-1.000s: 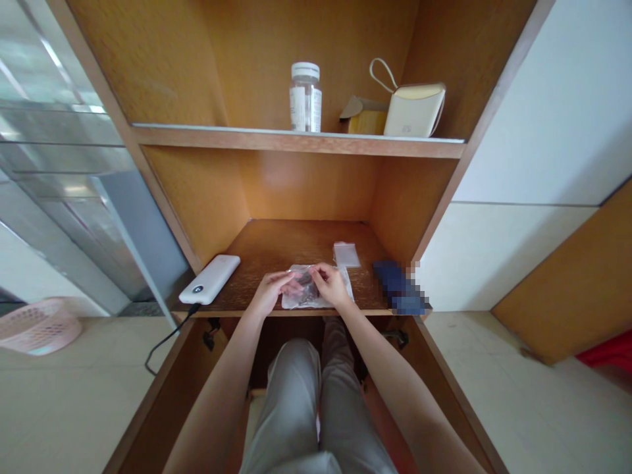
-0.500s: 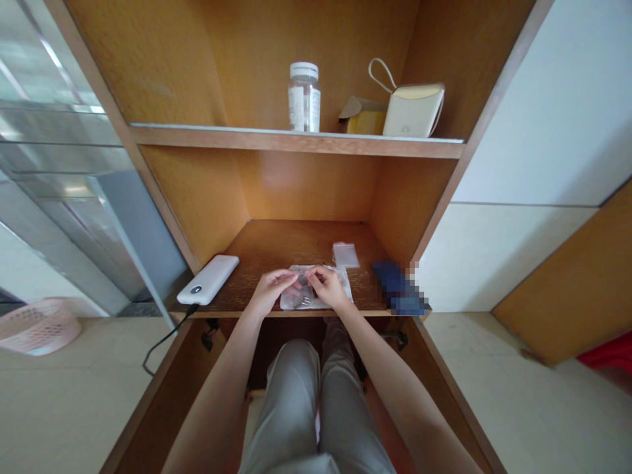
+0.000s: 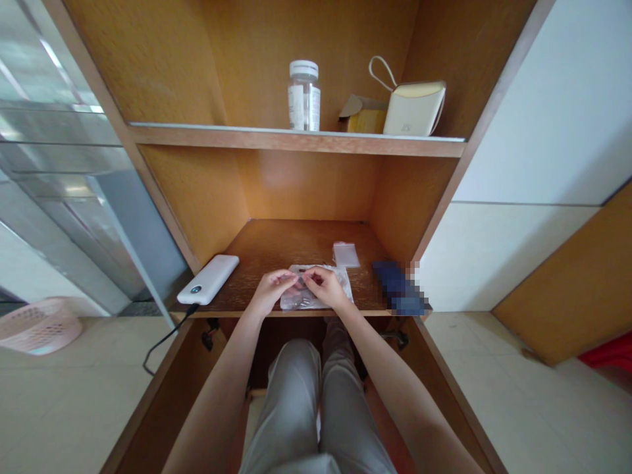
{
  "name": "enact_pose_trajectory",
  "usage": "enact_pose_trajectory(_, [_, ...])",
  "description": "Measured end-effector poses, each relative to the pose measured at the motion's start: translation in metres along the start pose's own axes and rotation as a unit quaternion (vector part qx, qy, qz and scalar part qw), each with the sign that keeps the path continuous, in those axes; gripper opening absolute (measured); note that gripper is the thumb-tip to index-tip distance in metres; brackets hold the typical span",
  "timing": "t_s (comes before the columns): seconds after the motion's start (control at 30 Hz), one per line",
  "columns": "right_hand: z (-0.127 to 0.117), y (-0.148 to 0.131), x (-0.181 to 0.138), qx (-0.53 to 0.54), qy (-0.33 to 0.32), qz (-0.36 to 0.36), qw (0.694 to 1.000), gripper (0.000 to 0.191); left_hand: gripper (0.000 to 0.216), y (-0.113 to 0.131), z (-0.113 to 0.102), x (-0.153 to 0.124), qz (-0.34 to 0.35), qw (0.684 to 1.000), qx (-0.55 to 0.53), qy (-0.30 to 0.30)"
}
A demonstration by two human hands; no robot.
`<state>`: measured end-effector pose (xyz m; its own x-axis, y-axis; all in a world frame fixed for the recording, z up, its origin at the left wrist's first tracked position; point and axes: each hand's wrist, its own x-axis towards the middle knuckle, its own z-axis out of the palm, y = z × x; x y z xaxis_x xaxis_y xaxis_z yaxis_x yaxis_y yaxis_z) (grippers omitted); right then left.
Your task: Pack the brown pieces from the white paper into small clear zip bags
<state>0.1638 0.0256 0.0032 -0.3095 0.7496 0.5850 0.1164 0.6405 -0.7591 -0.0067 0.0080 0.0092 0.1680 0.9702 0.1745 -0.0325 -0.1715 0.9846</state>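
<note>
I see the left hand (image 3: pixel 270 289) and right hand (image 3: pixel 328 288) with fingertips pinched shut on a clear bag (image 3: pixel 302 301) of small dark bits. The bag lies at the front edge of the shelf (image 3: pixel 286 243). I judge a hard tug could split it and spill the bits off that edge, or nudge the power bank (image 3: pixel 209 279) at the shelf's left front corner.

left hand (image 3: pixel 270 291) + right hand (image 3: pixel 326 288): fingertips pinching clear plastic bag (image 3: pixel 310 300) | on wooden shelf (image 3: pixel 286 247) | power bank (image 3: pixel 208 279) left
</note>
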Motion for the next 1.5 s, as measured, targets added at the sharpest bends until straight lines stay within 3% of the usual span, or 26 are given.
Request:
enact_pose_trajectory(0.23, [0.0005,0.0011,-0.0001,-0.003,-0.004,0.002,1.000,0.013,0.029,-0.0017,-0.0003,-0.0003,-0.005,1.000,0.004,-0.018])
enact_pose_trajectory(0.93, [0.0005,-0.0028,-0.0004,-0.029,-0.017,0.000,0.999,0.015,0.029,0.0003,-0.0003,-0.0022,0.003,1.000,0.028,0.006])
enact_pose_trajectory(1.23, [0.0017,-0.0011,0.0000,0.009,0.021,0.016,1.000,0.020,0.024,0.0051,0.0033,-0.0019,0.010,0.998,0.038,0.056])
enact_pose_trajectory(1.5, [0.0018,-0.0018,-0.0016,0.032,0.037,0.054,0.997,0.024,0.028,0.0047,0.0029,-0.0014,0.007,0.999,0.028,0.045])
